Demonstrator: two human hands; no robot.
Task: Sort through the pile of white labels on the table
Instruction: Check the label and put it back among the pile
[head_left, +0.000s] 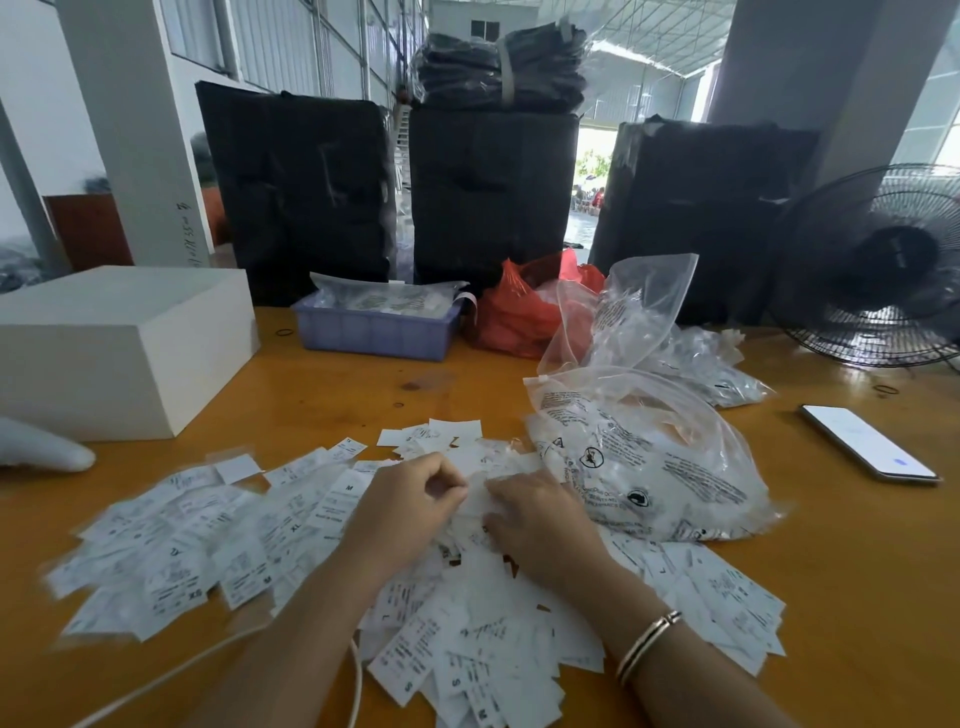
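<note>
A wide pile of white labels (249, 540) with printed size letters covers the near part of the wooden table (852, 597). My left hand (410, 504) sits over the middle of the pile with its fingers curled, and it pinches a white label between thumb and fingertips. Just to its right, my right hand (535, 514) lies on the labels with its fingers bent down into them; whether it holds one is hidden. A bracelet sits on my right wrist.
Clear plastic bags (644, 457) with printed warnings lie right of the pile. A phone (867, 441) is at the far right, a fan (878, 265) behind it. A white box (119, 343), a purple tray (379, 327), a red bag (524, 312) and black bundles stand at the back. A white cable (171, 675) crosses the near edge.
</note>
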